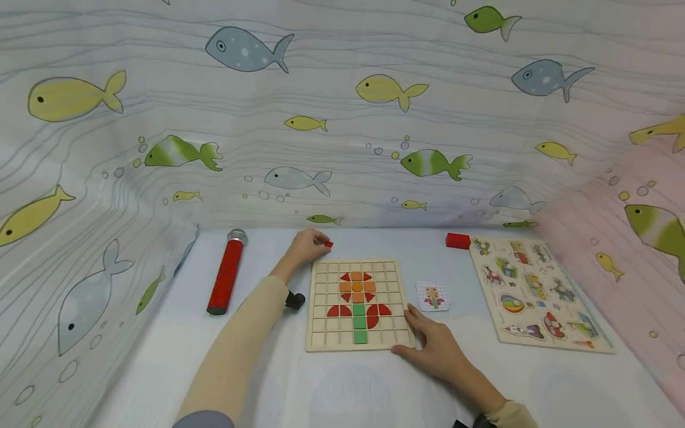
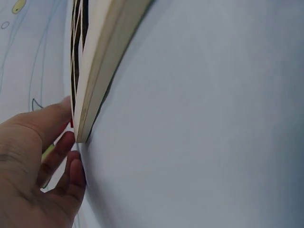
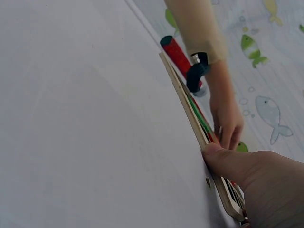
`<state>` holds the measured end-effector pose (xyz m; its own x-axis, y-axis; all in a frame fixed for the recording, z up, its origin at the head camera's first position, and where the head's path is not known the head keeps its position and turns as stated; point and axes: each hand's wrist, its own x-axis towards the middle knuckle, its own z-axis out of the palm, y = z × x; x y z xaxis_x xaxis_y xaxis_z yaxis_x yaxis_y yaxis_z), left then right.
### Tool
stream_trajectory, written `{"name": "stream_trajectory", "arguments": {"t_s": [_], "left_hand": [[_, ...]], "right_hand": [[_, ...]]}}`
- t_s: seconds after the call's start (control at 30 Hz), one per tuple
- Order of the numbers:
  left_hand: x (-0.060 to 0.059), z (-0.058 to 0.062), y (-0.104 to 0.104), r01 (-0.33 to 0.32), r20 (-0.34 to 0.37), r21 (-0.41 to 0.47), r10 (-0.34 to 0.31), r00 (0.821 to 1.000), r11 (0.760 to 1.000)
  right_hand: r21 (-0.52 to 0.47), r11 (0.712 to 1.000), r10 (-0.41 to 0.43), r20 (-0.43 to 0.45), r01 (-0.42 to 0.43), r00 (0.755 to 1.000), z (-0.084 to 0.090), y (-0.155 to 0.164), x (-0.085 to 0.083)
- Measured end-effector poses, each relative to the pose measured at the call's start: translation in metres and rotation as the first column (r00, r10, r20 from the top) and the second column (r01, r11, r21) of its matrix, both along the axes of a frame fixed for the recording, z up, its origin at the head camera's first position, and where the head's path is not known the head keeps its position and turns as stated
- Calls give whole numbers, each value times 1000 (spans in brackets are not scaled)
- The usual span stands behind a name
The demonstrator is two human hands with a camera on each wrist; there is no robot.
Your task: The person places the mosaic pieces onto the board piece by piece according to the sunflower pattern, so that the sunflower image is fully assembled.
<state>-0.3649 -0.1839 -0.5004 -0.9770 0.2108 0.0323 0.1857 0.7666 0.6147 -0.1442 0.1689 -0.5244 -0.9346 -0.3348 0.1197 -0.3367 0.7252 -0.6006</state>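
Note:
My left hand (image 1: pixel 307 246) pinches a small red piece (image 1: pixel 329 244) just beyond the far left corner of a square wooden grid board (image 1: pixel 321 340). In the left wrist view, the board's edge hides most of that piece between thumb and fingers. A flower pattern of red, orange and green tiles (image 1: pixel 360 324) lies on the grid. With thumb on the near edge and fingers along the right side, my right hand (image 1: pixel 436 348) holds the board's near right corner. Beside the board, a small card (image 1: pixel 432 296) shows a similar flower picture.
A red microphone (image 1: pixel 225 276) with a silver head lies to the left of the board. Far right is a wooden picture puzzle (image 1: pixel 527 285), with a red block (image 1: pixel 457 241) by its far left corner. A fish-patterned cloth (image 1: pixel 342 196) stands behind the white surface.

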Motion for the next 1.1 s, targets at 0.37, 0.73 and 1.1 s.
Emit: {"name": "stream_trajectory", "arguments": {"t_s": [0.37, 0.73, 1.1], "left_hand": [[2, -3, 2, -55, -14, 10, 55, 998, 998], [6, 2, 6, -97, -17, 17, 97, 995, 995], [10, 3, 7, -140, -32, 23, 141, 989, 990]], "right_hand": [[9, 1000, 8, -22, -8, 1000, 4, -2, 1], [21, 1000, 5, -25, -5, 1000, 2, -1, 1], [8, 1000, 4, -46, -4, 999, 2, -2, 3]]}}
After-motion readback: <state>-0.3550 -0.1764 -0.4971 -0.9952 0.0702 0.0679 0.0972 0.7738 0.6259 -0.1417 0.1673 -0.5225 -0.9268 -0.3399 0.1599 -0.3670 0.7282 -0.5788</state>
